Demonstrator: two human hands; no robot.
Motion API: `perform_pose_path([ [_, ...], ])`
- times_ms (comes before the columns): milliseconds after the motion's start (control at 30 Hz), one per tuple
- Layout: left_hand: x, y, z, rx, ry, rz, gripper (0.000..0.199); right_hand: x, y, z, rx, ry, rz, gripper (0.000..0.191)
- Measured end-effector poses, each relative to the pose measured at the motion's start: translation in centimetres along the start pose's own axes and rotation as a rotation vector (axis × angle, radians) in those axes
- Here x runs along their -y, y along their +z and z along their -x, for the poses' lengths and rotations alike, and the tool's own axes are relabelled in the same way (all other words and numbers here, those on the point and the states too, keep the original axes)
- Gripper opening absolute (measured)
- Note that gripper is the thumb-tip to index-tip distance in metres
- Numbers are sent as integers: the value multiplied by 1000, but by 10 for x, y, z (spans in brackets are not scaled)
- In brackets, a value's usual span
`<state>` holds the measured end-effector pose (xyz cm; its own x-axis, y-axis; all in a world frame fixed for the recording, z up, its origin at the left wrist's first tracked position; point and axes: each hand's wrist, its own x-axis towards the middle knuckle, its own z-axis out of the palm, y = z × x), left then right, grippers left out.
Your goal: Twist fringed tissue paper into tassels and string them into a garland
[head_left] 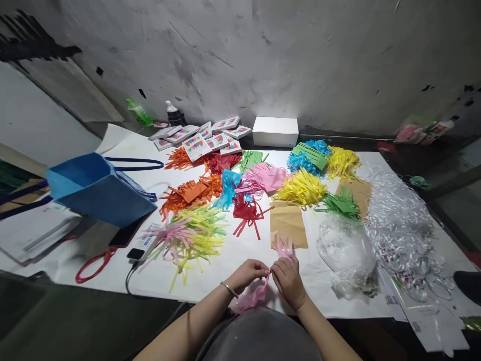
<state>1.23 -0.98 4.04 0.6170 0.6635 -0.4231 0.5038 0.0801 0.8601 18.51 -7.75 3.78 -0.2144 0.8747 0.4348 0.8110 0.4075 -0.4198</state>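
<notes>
Two hands are close together at the lower centre of the frame, fingertips almost meeting. Your left hand (251, 275), a bangle (229, 289) at its wrist, pinches a twisted strand of pink paper (250, 300) with finger and thumb. Your right hand (288, 282) is curled round the same pink paper — loose strips poke out above its knuckles, and the rest hangs crumpled below the hands, against your dark top (259, 338).

Just above your right hand, the brown paper (287, 220) lies flat on the white-covered bench (233, 250), the pink strips crossing its lower edge. To its left is a red fringe (248, 210); above it, a yellow fringe (300, 188) and a pink bunch (265, 178). A mixed pastel fringe (199, 230) spreads at left of centre, with an orange fringe (191, 191) over it.

Right of your hands sits a clear bag (345, 250), beside a big heap of silvery ribbon (398, 225). A blue bag (101, 185) leans at the left of the frame — printed packs (197, 147) and a white box (275, 132) line the upper centre, near the grey wall (263, 60).
</notes>
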Motion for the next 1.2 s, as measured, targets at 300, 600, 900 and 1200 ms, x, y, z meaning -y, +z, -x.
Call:
perform_pose_path([
  [300,-70,26,1,-184,119,498,35,17,-41,-5,-284,438,-435,13],
  [600,-120,44,-25,-139,274,-10,28,-8,-63,16,-397,556,-316,22],
  [900,-147,104,-107,13,272,-117,30,-49,-85,64,-414,912,-424,36],
  [1200,-140,178,-222,70,355,-635,21,-66,-83,111,-394,995,-426,39],
])
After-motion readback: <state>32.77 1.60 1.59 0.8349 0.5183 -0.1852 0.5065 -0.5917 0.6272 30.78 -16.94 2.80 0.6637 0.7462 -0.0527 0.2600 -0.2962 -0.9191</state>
